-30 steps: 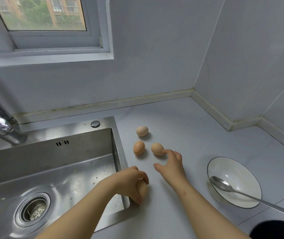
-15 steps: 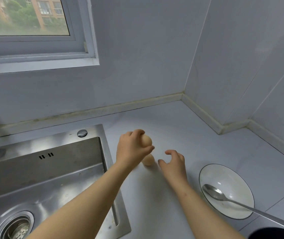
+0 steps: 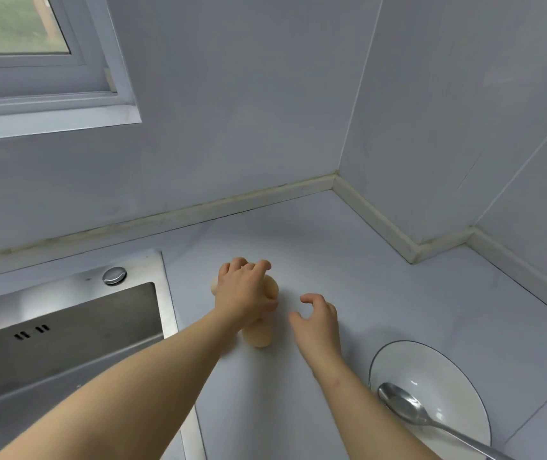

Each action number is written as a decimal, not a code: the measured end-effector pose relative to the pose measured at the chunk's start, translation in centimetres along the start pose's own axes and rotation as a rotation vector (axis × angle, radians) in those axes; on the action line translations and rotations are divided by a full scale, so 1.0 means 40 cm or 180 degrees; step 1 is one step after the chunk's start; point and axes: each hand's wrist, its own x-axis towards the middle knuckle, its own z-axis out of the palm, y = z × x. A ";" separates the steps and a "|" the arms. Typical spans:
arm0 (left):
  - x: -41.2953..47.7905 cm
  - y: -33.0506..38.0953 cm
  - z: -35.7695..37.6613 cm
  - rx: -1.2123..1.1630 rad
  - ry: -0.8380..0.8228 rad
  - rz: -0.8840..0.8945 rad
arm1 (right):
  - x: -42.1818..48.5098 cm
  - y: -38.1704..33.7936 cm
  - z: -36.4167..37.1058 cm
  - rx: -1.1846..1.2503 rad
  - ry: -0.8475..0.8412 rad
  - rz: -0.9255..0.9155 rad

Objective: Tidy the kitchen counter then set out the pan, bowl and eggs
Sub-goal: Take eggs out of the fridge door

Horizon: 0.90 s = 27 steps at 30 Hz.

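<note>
Surface (image 3: pixel 348 254): pale grey worktop running into a tiled corner. From what shows, the tidying looks about done and the setting-out is under way.
Sink (image 3: pixel 66 313): a steel basin sunk into the surface on the person's left, its rim close beside the eggs.
Bowl (image 3: pixel 448 370): white with a dark rim, already set out near the right forearm.
Left hand (image 3: pixel 245 293): reaching over the egg cluster, grip curled round one egg (image 3: pixel 272 288). The blur hides whether that egg is lifted or touching down.
Right hand (image 3: pixel 318 323): hovering just beside the cluster with a slack grip, fingers loosely bent and holding nothing.
Spoon (image 3: pixel 408 406): metal, lying in the bowl with its handle over the rim.
Second egg (image 3: pixel 259 338): lying on the surface under the left wrist.
Third egg (image 3: pixel 213 287): peeking out from behind the left hand.
Left to do: finish placing the eggs and bring the pan, which is not in view. A rolling egg could reach the sink edge.
</note>
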 end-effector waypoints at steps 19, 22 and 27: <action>-0.002 -0.007 -0.012 -0.0036 -0.0020 -0.0030 | 0.005 0.009 0.001 0.0037 0.0012 0.0045; -0.031 -0.021 -0.071 -0.0656 0.0875 -0.0161 | 0.004 -0.001 -0.004 -0.0007 0.0049 -0.0041; -0.109 -0.099 -0.103 -0.1447 0.1451 -0.0795 | -0.008 -0.015 0.003 -0.0062 -0.0010 -0.0105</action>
